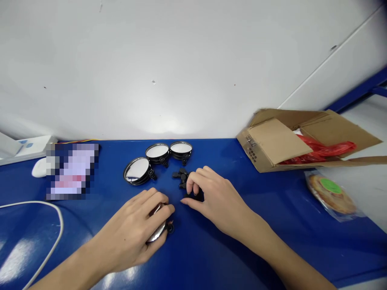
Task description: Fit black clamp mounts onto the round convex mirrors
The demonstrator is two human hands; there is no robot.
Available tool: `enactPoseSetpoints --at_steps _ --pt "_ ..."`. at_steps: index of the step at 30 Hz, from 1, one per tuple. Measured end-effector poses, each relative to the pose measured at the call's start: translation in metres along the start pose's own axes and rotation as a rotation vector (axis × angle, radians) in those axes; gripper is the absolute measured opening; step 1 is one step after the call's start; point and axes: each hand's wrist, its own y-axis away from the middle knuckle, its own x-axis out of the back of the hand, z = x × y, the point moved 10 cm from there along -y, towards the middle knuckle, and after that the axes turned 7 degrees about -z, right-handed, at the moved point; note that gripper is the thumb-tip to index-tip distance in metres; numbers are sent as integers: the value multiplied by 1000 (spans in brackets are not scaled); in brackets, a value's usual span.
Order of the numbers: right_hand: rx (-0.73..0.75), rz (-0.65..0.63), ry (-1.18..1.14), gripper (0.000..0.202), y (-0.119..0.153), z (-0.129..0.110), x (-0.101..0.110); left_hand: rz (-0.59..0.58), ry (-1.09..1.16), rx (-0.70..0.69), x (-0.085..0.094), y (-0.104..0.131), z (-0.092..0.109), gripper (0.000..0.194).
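My left hand (136,229) is wrapped over a round mirror (157,231) low on the blue table, with the mirror's small black mount showing at its right. My right hand (214,197) is bent over a cluster of small black parts (180,176), its thumb and fingertips apart. Dark pieces lie partly hidden beneath its fingers. Behind the hands lie three groups of round mirrors with black mounts: one at the left (137,170), one in the middle (157,152) and one at the right (181,148).
An open cardboard box (272,141) with red plastic (320,149) stands at the right, near a wrapped round food item (332,193). At the left are a phone (71,171), a white mouse (42,167) and a white cable (60,219). A white wall (181,72) rises behind.
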Motion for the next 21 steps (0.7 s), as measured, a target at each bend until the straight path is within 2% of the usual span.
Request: enactPoseSetpoints --at_steps 6,13,21 --pt "-20 1 8 35 0 -1 -4 -19 -9 -2 -4 2 0 28" --pt "-82 88 2 34 4 3 2 -51 -6 7 -6 2 -1 28" --pt "-134 -57 -66 42 3 7 -6 -38 -11 17 -5 2 -4 30"
